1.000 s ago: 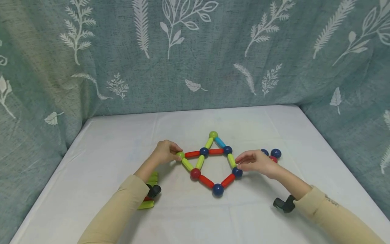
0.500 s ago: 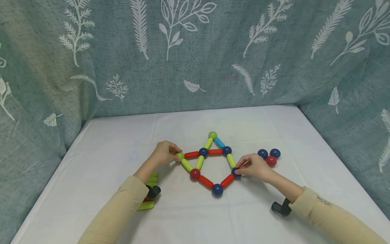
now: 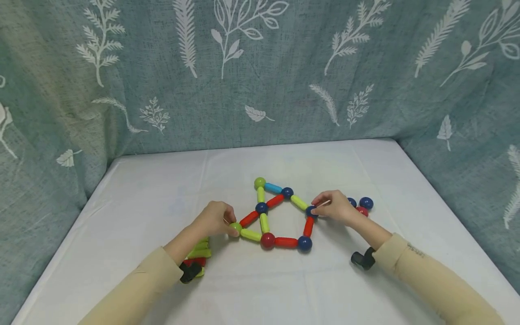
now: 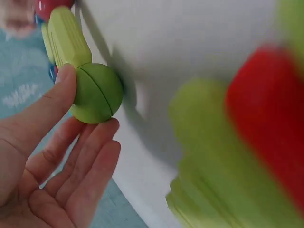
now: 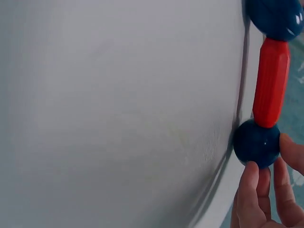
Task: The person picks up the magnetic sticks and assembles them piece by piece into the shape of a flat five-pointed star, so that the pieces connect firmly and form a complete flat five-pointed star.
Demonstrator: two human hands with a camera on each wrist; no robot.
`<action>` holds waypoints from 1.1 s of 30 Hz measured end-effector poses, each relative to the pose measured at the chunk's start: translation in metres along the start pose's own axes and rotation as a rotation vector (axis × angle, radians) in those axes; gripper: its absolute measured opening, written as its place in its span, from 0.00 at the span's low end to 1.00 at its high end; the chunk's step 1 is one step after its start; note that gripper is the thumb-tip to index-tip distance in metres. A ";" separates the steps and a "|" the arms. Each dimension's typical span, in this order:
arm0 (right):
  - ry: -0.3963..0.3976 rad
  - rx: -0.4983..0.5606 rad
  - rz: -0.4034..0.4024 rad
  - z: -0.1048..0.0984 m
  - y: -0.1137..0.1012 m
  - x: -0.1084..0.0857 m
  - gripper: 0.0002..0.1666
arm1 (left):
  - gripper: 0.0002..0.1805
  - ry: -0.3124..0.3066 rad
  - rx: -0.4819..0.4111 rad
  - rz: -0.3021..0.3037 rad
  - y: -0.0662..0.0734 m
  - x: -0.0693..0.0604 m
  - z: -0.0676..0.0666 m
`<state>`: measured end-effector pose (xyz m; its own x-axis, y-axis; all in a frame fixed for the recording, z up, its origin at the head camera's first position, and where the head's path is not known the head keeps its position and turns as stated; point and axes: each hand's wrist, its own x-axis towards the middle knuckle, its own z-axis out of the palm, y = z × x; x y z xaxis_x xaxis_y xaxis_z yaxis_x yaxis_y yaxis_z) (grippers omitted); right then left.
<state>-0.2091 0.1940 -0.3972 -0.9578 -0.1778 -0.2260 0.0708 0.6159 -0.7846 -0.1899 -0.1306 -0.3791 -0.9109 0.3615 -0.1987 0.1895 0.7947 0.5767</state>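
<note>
A flat frame of rods and balls lies on the white table. My left hand (image 3: 215, 220) pinches its leftmost ball, a green ball (image 4: 100, 92), between thumb and fingers; a yellow-green rod (image 4: 70, 38) joins that ball. Over on the right side, my right hand (image 3: 336, 207) grips a dark blue ball (image 5: 256, 143) by thumb and fingertips, with a red rod (image 5: 271, 83) attached. A red ball (image 3: 267, 240) and another blue ball (image 3: 304, 243) form the near edge. At the far corner sits a green ball (image 3: 260, 183) with a blue rod (image 3: 273, 188).
Beside my left wrist lies a pile of loose yellow-green rods (image 3: 200, 253) and a red rod (image 3: 196, 262), partly hidden by the arm. Behind my right hand are loose balls: a blue ball (image 3: 366, 203) and a red ball (image 3: 362, 211) among them. A patterned curtain (image 3: 260, 90) surrounds the table (image 3: 325, 289).
My right hand has taken hold of the blue ball. The whole frame has turned counterclockwise: its left end came nearer, the right end moved away, and the far corner swung left.
</note>
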 end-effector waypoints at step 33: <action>-0.021 0.248 0.188 0.016 -0.017 0.068 0.22 | 0.19 0.024 0.107 0.060 0.047 -0.038 0.044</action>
<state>-0.2711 0.1590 -0.4086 -0.9157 -0.0960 -0.3902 0.3143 0.4341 -0.8443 -0.1300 -0.0855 -0.3791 -0.9049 0.3995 -0.1470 0.2811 0.8200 0.4985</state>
